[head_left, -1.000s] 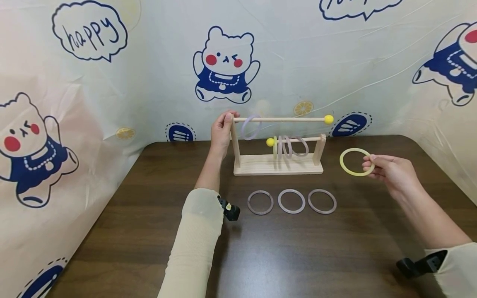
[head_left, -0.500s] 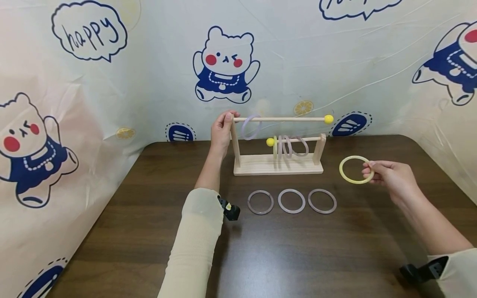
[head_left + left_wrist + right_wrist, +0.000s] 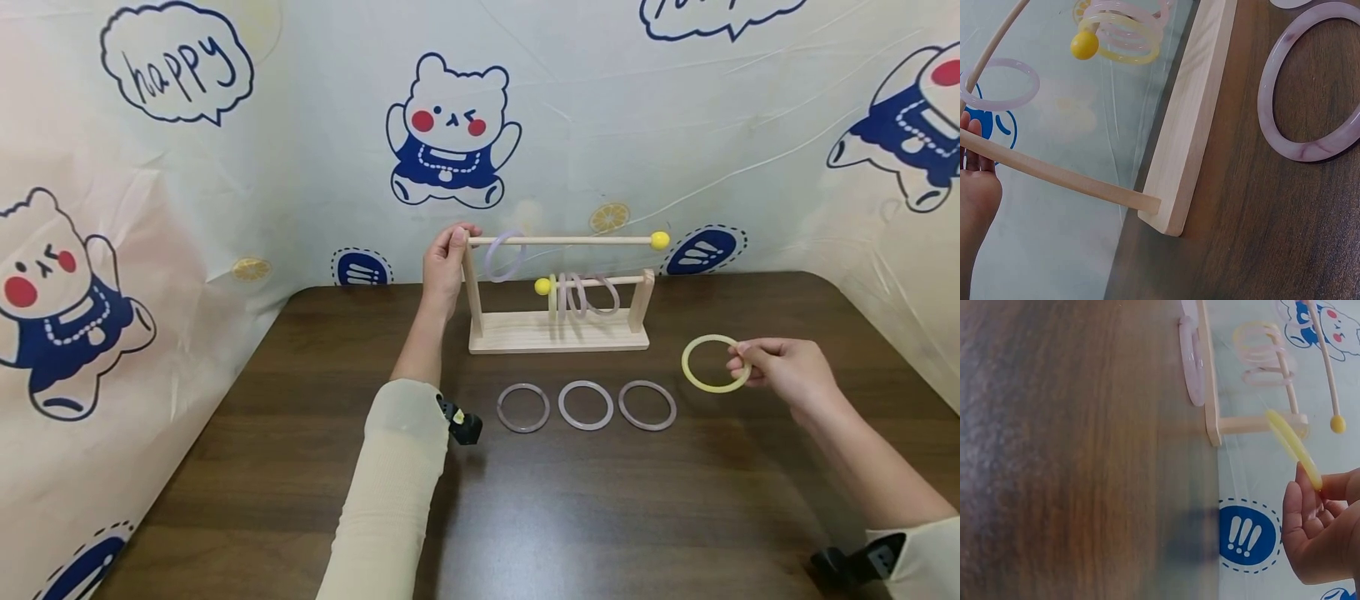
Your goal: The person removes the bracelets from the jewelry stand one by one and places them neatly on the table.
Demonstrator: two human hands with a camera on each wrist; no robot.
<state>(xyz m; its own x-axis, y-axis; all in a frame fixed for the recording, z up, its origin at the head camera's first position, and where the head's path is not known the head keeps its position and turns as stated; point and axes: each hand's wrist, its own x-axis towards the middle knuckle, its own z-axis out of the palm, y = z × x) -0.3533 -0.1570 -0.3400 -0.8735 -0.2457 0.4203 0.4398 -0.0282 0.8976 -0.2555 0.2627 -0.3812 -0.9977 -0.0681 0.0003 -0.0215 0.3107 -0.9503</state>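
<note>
My left hand grips the top of the tall left post of a wooden rack. Between thumb and fingers my right hand pinches a yellow bangle, held to the right of the rack; in the right wrist view that yellow bangle appears nearly edge-on. One lilac bangle hangs on the upper rod, near the left post. Several bangles, a yellow one foremost and pinkish ones behind, hang on the lower rod. Both rods end in yellow balls.
Three pale purple bangles lie in a row in front of the rack: a left one, a middle one and a right one. The dark wooden table ends against a printed cloth backdrop.
My right hand has moved down toward the front of the table, the yellow bangle still pinched in it. My left hand and the rack have stayed in place.
</note>
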